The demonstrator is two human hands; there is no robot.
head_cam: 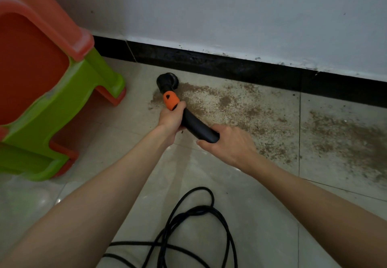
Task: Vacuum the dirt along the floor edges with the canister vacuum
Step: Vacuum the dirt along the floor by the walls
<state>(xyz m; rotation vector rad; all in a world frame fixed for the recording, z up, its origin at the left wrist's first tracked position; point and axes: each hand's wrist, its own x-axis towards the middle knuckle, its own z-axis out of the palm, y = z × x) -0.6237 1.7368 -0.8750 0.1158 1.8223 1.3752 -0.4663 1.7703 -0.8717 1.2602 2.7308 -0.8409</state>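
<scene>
1. I see the vacuum's round black nozzle (167, 80) on the tiled floor (209, 173), just beside the black baseboard (230, 66) that runs along the foot of the white wall (230, 12).
2. My left hand (170, 119) is wrapped around the wand just below the orange collar (170, 100); my right hand (228, 144) is clamped on the curved black handle (196, 126) farther back.
3. Dirt (230, 104) lies in a brown band along the floor edge, starting at the nozzle and running right. A second, darker patch (343, 135) sits on the next tile, near the right edge of view.
4. Open room: bare tile to the right along the baseboard. To the left, the orange-and-green plastic stool (52, 100) stands near the nozzle, closing that side in.
5. A black cord (188, 226) lies looped on the floor between my forearms, well apart from the nozzle.
6. Hidden or cut off: the canister is not in frame; the handle's rear end is covered by my right palm; the stool is cropped at the left edge, the cord at the bottom.
7. Counts: two hands, one nozzle, one stool, one cord, two dirt patches.
</scene>
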